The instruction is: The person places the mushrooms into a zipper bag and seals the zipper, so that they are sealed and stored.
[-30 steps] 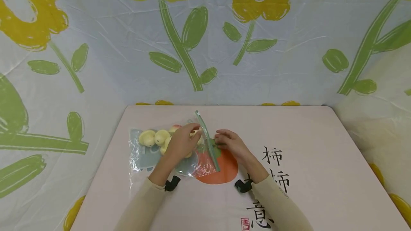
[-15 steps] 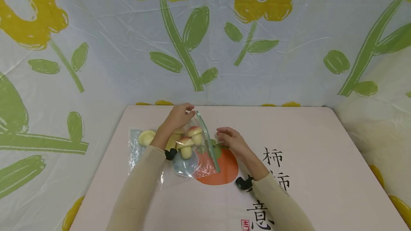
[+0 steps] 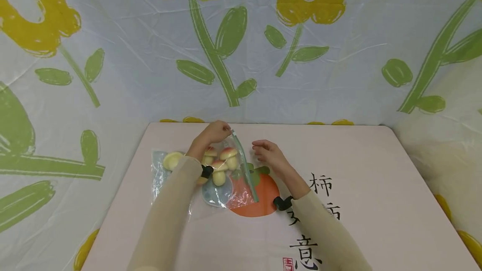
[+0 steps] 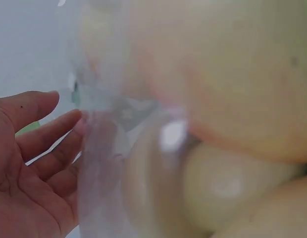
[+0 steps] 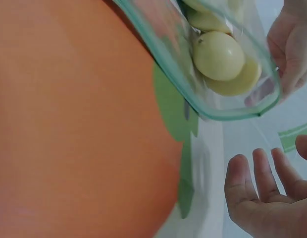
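Note:
A clear zip bag [image 3: 241,191] with a green zip edge lies on the table with several toy mushrooms [image 3: 219,172] inside. Their caps are yellow and reddish, the stems pale. At the bag's far corner is my left hand [image 3: 216,132], close to the end of the zip. In the left wrist view, the thumb and index fingertip of that hand [image 4: 34,163] stand apart beside the plastic. My right hand [image 3: 272,156] hovers to the right of the zip edge, fingers loosely bent and holding nothing. The right wrist view shows the bag mouth [image 5: 232,118] gaping. My left forearm covers part of the bag.
The pale pink tablecloth [image 3: 376,187] bears a printed orange persimmon [image 3: 263,200] and black characters [image 3: 306,250]. Behind the table hangs a flower-patterned sheet [image 3: 339,78]. A black wrist mount sits on each arm.
My left hand has moved from over the middle of the bag to its far corner, uncovering the mushrooms. My right hand has shifted slightly away from me. The bag has stayed nearly in place.

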A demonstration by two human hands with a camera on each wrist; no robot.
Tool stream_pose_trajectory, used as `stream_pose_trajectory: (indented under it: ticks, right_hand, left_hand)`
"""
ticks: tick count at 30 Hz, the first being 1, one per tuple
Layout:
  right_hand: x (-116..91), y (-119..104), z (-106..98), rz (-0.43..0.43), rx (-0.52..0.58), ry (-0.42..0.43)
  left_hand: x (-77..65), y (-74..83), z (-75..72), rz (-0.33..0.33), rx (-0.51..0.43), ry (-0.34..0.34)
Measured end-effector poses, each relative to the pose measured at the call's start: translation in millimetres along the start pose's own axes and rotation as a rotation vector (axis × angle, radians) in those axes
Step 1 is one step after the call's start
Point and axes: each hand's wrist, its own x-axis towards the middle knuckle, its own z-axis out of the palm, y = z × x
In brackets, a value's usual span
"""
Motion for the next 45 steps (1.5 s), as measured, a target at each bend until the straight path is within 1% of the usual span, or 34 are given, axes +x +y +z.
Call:
stream_pose_trajectory:
  ticks: [6, 12, 19, 27, 31, 34, 38, 45]
  right_hand:
    - [20, -7, 0, -0.013, -0.043, 0.019]
    - [37, -15, 6, -0.015, -0.062, 0.025]
    - [52, -19, 17, -0.004, -0.063, 0.024]
    - [68, -18, 27, 0.030, -0.085, 0.050]
    - [74, -18, 31, 0.054, -0.097, 0.053]
    - [75, -18, 34, 0.070, -0.101, 0.056]
    - [77, -19, 36, 0.075, -0.120, 0.060]
    - [79, -18, 39, 0.058, -0.159, 0.048]
  left_hand:
    - [0.3, 0.1, 2.4, -0.014, -0.004, 0.036]
    - [0.7, 1.8, 3.2, -0.028, -0.018, 0.070]
    - [2.4, 3.4, 4.5, -0.008, -0.028, 0.107]
    - [5.2, -0.8, 6.6, -0.010, -0.054, 0.108]
    - [5.1, -1.0, 6.5, -0.009, -0.049, 0.108]
    - [4.3, -0.1, 6.5, -0.015, -0.070, 0.105]
    - [2.9, -0.4, 7.3, -0.022, -0.129, 0.107]
    - [-0.6, -7.5, 8.8, -0.008, -0.227, 0.130]
